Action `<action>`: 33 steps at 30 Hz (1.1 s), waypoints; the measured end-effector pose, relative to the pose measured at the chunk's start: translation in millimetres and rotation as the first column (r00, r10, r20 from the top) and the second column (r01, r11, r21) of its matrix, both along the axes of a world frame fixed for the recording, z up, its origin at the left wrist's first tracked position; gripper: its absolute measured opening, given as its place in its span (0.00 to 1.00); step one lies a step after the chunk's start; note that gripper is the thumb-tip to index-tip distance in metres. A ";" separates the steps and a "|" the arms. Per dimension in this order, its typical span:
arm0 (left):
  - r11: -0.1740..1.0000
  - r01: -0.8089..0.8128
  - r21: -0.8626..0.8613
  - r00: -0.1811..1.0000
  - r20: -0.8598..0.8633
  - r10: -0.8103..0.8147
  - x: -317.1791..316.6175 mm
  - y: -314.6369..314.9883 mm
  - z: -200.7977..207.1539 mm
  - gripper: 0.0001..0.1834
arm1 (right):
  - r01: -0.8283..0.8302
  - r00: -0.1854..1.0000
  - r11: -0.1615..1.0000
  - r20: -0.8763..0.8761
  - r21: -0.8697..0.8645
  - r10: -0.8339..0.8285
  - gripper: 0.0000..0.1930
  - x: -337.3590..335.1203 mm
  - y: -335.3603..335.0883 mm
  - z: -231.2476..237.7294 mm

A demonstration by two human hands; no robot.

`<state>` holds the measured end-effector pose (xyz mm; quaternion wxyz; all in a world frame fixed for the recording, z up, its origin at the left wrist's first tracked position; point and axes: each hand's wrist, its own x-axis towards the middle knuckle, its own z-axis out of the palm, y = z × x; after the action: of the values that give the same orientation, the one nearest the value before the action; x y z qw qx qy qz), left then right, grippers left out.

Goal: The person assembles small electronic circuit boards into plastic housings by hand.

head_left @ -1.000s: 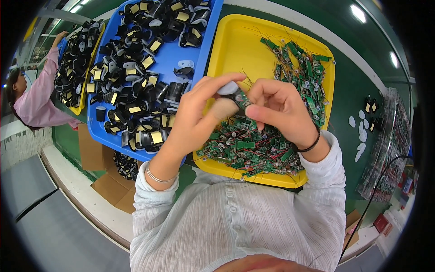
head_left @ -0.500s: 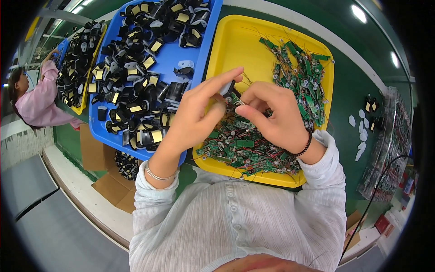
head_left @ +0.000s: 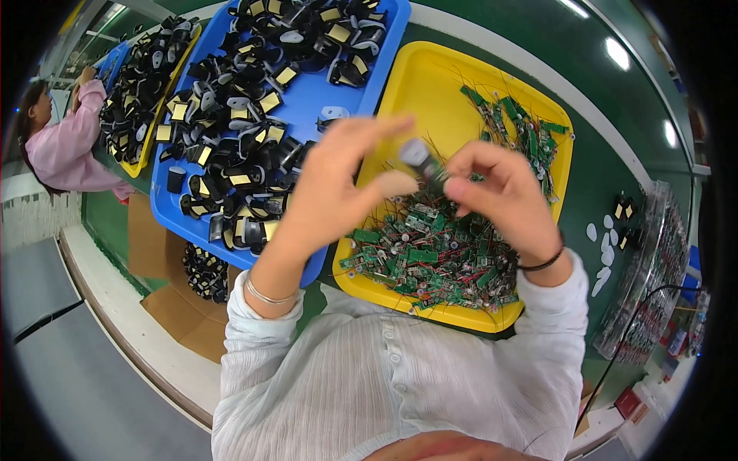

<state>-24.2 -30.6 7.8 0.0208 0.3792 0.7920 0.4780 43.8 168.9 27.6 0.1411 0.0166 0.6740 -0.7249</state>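
Note:
Above the yellow tray (head_left: 344, 281), my right hand (head_left: 503, 192) pinches a green circuit board (head_left: 435, 175) between thumb and fingers. At the board's far end is a small black plastic housing with a grey rounded top (head_left: 415, 154), slightly blurred. My left hand (head_left: 334, 184) is beside it on the left, smeared by motion, its forefinger and thumb spread apart around the housing's near side without visibly gripping it. Beneath both hands lies a heap of green circuit boards with thin wires (head_left: 430, 253). Whether the board sits inside the housing is hard to make out.
A blue tray (head_left: 350, 96) full of black housings with pale yellow pads stands at the left. Beyond it are another yellow tray (head_left: 157, 115) and a person in pink (head_left: 69, 146). White oval pieces (head_left: 606, 246) and a clear plastic-wrapped stack (head_left: 646, 276) lie at the right.
My left fingers have come away from the housing. My right hand has shifted right and slightly down with the board, and the housing's grey top now shows. The whole view has shifted slightly.

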 end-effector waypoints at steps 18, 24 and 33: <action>0.887 -0.446 -0.119 0.889 0.056 0.454 -36.9 -32.4 -16.1 0.10 | 0.455 0.890 -0.013 -0.454 0.890 0.037 0.11 -206.9 179.8 -98.1; 0.864 -0.477 0.157 0.878 0.131 0.461 -26.6 -28.4 -10.6 0.09 | 0.534 0.701 0.367 -0.641 0.762 0.312 0.12 -151.9 119.1 -35.4; 0.909 -0.413 -0.052 0.907 0.066 0.416 -11.8 -11.4 -6.7 0.07 | 0.186 0.926 0.258 -0.257 0.948 0.275 0.09 -101.9 63.6 -47.7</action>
<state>-36.0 -41.9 1.1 -0.0443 0.1834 0.8619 0.4707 -58.1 232.5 -20.1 -0.0083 -0.0583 0.9874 -0.1470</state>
